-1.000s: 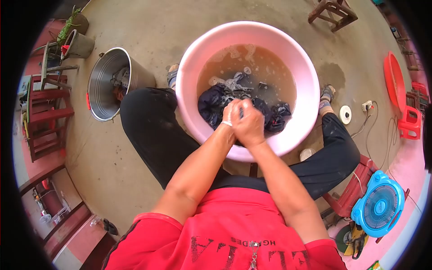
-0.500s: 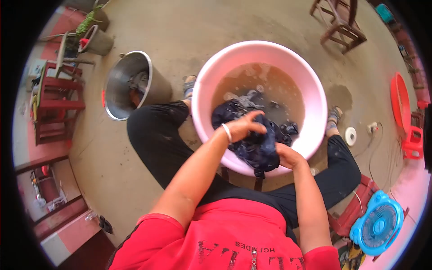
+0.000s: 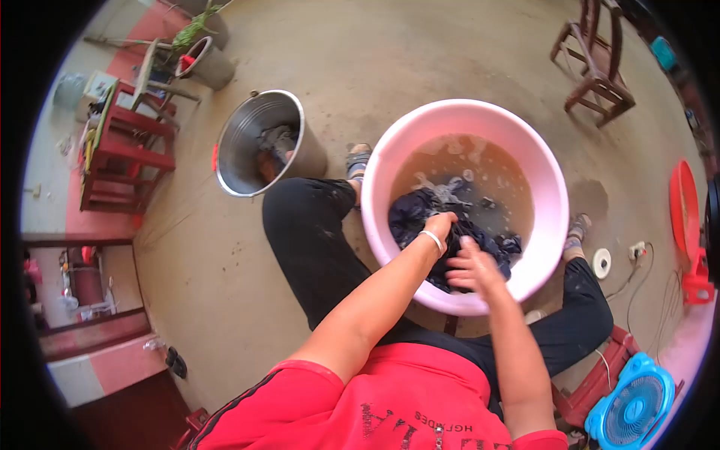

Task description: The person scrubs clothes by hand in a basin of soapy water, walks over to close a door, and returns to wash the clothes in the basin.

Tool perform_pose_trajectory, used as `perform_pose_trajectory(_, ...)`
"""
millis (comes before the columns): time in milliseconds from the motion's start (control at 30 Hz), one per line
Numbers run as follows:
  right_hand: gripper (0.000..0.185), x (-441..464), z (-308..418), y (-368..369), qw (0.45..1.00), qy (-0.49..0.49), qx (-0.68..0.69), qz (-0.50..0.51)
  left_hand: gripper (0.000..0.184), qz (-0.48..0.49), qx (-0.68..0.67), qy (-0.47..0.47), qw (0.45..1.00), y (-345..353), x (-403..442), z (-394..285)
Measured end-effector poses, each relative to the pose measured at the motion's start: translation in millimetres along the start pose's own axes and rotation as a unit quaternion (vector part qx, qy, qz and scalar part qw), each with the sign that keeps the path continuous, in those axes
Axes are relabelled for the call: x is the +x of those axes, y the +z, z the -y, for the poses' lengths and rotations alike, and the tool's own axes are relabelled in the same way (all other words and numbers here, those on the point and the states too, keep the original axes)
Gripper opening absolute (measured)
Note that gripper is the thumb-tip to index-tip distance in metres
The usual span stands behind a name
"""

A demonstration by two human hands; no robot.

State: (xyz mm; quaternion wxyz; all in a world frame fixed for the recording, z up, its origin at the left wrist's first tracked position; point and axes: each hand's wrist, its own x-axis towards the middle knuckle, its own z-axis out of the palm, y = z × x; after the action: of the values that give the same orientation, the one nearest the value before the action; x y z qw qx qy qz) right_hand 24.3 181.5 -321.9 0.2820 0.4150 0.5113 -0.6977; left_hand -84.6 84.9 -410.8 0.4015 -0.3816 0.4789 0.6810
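Note:
A pink basin [image 3: 551, 187] of cloudy brown water stands on the floor between my knees. Dark wet clothing [image 3: 411, 214] lies bunched in its near part, with a grey piece of cloth [image 3: 448, 193] beside it in the water. My left hand [image 3: 441, 227], with a white bracelet at the wrist, is closed on the dark clothing. Over the basin's near side, my right hand [image 3: 478, 270] has its fingers spread, slightly blurred, just above the clothing. Whether its fingertips touch the fabric I cannot tell.
A metal bucket [image 3: 311, 154] holding dark cloth stands left of the basin. A wooden chair [image 3: 600, 79] is at the upper right. A blue fan [image 3: 634, 405] sits at the lower right, near a cable and a white disc [image 3: 601, 263]. Red wooden furniture [image 3: 127, 161] is at the left.
My right hand has come off the clothing's right side and moved over it, fingers spreading. My left hand has closed on the fabric. The view has shifted, so everything sits further right.

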Motion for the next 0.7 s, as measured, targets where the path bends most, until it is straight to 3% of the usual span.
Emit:
perform_pose_trajectory(33,0.083,0,-9,15,0.993,0.054,0.085,0.056,0.024,0.001,-0.059,-0.012,0.998,10,-2,1)
perform_pose_trajectory(67,0.078,3,-17,28,0.967,0.061,0.216,0.122,0.028,-0.014,0.045,0.047,0.998,16,14,7)
perform_pose_trajectory(100,0.067,13,-25,38,0.915,0.011,0.376,0.146,0.032,-0.036,0.147,0.105,0.983,18,35,17)
perform_pose_trajectory(133,0.062,9,-17,49,0.898,-0.039,0.422,0.116,0.038,-0.02,0.273,0.202,0.94,18,43,24)
perform_pose_trajectory(167,0.057,6,-11,56,0.876,-0.087,0.467,0.085,0.039,0.002,0.283,0.208,0.936,24,30,18)
perform_pose_trajectory(233,0.051,5,-18,62,0.873,-0.092,0.466,0.109,0.043,0.02,0.342,0.207,0.916,31,14,8)
perform_pose_trajectory(267,0.051,3,-23,67,0.891,-0.068,0.433,0.119,0.043,0.009,0.185,0.123,0.975,33,46,27)
perform_pose_trajectory(300,0.051,-1,-27,73,0.907,-0.044,0.401,0.123,0.04,0.077,0.177,0.123,0.973,23,74,34)
perform_pose_trajectory(400,0.061,-63,-3,104,0.895,0.019,0.431,0.114,0.028,0.039,0.075,0.044,0.995,35,33,6)
perform_pose_trajectory(433,0.064,-52,-21,106,0.895,0.003,0.402,0.193,0.035,0.009,0.165,0.118,0.979,40,3,-5)
perform_pose_trajectory(467,0.064,-59,-23,115,0.889,0.01,0.414,0.197,0.051,0.079,0.138,0.077,0.984,26,40,-2)
perform_pose_trajectory(500,0.063,-64,-27,123,0.88,-0.011,0.416,0.227,0.059,0.077,0.201,0.107,0.971,23,30,-8)
perform_pose_trajectory(533,0.066,-70,-23,119,0.89,-0.025,0.378,0.253,0.068,0.068,0.275,0.107,0.953,15,37,-16)
perform_pose_trajectory(567,0.069,-73,-16,116,0.897,-0.041,0.342,0.279,0.071,0.123,0.277,0.062,0.951,13,25,-28)
perform_pose_trajectory(600,0.069,-63,-15,99,0.927,-0.051,0.204,0.31,0.063,0.146,0.343,0.055,0.926,12,15,-35)
perform_pose_trajectory(633,0.06,-71,12,75,0.956,-0.092,-0.033,0.277,0.056,0.168,0.406,0.05,0.897,14,2,-43)
perform_pose_trajectory(667,0.049,-54,16,46,0.903,-0.227,-0.278,0.236,0.057,0.179,0.522,0.055,0.832,23,-32,-57)
perform_pose_trajectory(700,0.037,-58,33,16,0.845,-0.346,-0.402,0.071,0.057,0.186,0.627,0.057,0.754,34,-73,-72)
